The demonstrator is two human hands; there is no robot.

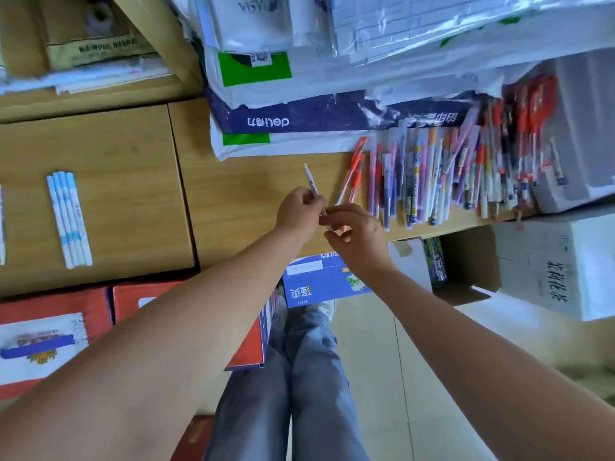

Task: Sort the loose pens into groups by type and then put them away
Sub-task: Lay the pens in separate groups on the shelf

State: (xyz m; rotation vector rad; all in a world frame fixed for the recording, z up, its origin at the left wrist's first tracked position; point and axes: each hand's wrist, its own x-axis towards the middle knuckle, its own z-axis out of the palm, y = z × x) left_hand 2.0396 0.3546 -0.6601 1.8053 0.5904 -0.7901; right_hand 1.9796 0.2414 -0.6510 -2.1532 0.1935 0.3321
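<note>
Lying side by side at the left of the wooden desk (133,194) is a sorted row of white-and-blue pens (69,219), parallel and touching, with red cartons (56,304) just near of the desk edge. Toward the middle, the left hand (300,211) is raised above the desk with its fingers curled round a white pen (312,183), whose tip points to the far left. The right hand (358,241) meets it just to the right: thumb and forefinger are pressed together, pinching the near end of the same pen, and the other fingers are loosely bent. A reddish shape shows under this hand, but I cannot tell whether it is held. Below the hands, near of the desk, sits a blue box (319,282). At the far side lies a dark blue paper ream (332,114) under stacked plastic-wrapped packs. Right of the hands, two red pens (354,170) lie aslant on the desk, and beyond them a dense pile of loose pens (449,174) spreads along the desk's right part, reaching a white box (565,154).
</note>
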